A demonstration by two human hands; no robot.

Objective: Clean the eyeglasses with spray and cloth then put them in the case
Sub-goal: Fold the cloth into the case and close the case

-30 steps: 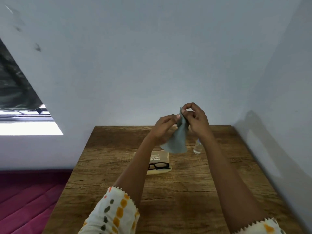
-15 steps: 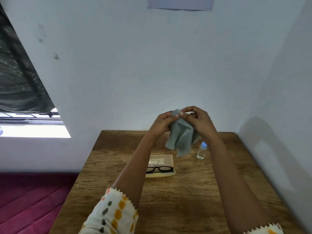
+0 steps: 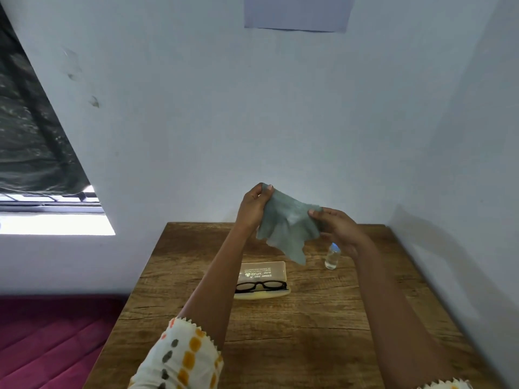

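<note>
Black-framed eyeglasses [image 3: 261,285] lie folded across the base of the open beige case [image 3: 263,269], lid raised, near the middle of the wooden table [image 3: 309,332]. No hand touches them, and their position is unchanged over the last second.

Grey-green cloth [image 3: 286,228] hangs in the air at about 12 to 1 o'clock from the case, clear of the table. The left hand [image 3: 252,204] pinches its upper corner between thumb and fingertips. The right hand [image 3: 337,226] pinches the opposite edge the same way, with the remaining fingers loosely curled beneath.

Change noted: a second ago both hands were close together with the cloth hanging in a bunched strip, and half a second ago it was still gathered. The hands are now apart and the cloth is drawn out into a wide sheet between them.

Assessment: the cloth is being opened out to give a flat wiping face, so the wiping step appears to be in preparation. Whether the lenses carry any spray cannot be told.

Small clear spray bottle [image 3: 332,256] stands upright at about 2 o'clock from the case, well apart from it and untouched. A patterned sleeve [image 3: 182,357] covers the left forearm at 7 o'clock.
</note>
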